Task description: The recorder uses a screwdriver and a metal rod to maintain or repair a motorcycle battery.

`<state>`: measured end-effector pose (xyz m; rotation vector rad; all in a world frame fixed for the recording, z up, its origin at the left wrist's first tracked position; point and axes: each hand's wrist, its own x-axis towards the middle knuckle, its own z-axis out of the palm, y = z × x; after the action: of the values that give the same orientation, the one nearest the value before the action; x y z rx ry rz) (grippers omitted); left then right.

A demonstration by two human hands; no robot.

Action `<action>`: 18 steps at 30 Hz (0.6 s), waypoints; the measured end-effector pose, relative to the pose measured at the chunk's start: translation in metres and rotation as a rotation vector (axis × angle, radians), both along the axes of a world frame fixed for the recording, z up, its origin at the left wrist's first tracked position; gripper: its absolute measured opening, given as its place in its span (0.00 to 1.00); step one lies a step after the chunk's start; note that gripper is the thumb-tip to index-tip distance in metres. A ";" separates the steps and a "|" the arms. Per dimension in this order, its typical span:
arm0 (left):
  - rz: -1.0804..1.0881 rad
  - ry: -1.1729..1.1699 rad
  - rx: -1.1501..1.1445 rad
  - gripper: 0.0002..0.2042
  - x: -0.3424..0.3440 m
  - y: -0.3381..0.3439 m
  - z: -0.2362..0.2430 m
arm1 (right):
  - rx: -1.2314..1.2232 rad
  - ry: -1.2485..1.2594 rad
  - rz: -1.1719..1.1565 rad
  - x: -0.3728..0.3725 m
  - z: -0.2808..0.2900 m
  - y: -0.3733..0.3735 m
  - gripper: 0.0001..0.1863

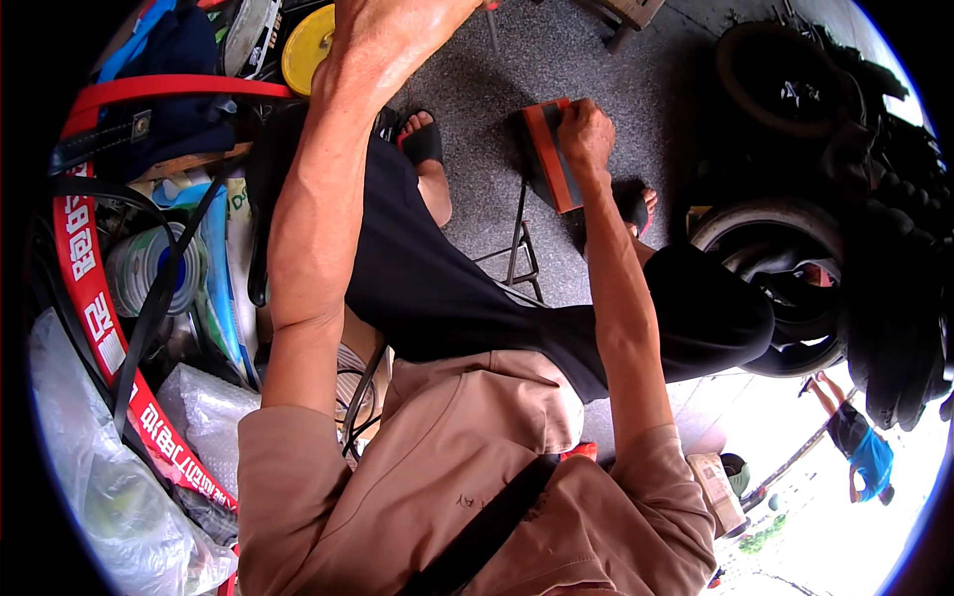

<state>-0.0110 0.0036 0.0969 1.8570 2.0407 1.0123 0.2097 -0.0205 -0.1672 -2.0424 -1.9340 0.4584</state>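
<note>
My right hand (588, 137) is closed at the right edge of a dark box-shaped block with orange-red bands (545, 149), which looks tilted above the speckled floor between my feet. Its underside and the exact grip of my fingers are hidden. My left hand (409, 32) reaches out at the upper edge of the picture, where the frame cuts off its fingers. A sliver of something red (491, 6) shows just beside it, too small to name. Close to my left wrist lies a yellow disc (310, 50).
A thin dark metal frame (522, 248) stands between my legs. Tires (770, 233) pile up at the right. Red strapping (99, 318), a plastic jar (154, 268) and clear plastic bags (109, 477) crowd the left. A wooden stool (631, 12) stands ahead; a person in blue (870, 452) is outside.
</note>
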 end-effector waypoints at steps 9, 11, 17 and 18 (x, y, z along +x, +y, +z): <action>-0.028 -0.052 -0.036 0.17 0.003 -0.003 0.004 | 0.069 0.172 -0.019 0.007 -0.003 -0.011 0.09; -0.028 -0.082 -0.066 0.17 0.005 -0.005 0.008 | 0.057 0.226 -0.054 0.007 -0.004 -0.010 0.09; -0.055 -0.083 -0.036 0.16 0.003 -0.004 0.005 | -0.047 0.516 -0.262 0.022 -0.024 -0.008 0.09; -0.051 -0.116 -0.061 0.16 0.004 -0.005 0.008 | 0.029 0.530 -0.229 0.021 -0.026 -0.008 0.09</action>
<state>-0.0069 -0.0010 0.1045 1.7675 1.9269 1.0089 0.2310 -0.0288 -0.1931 -1.8498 -1.3717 0.8110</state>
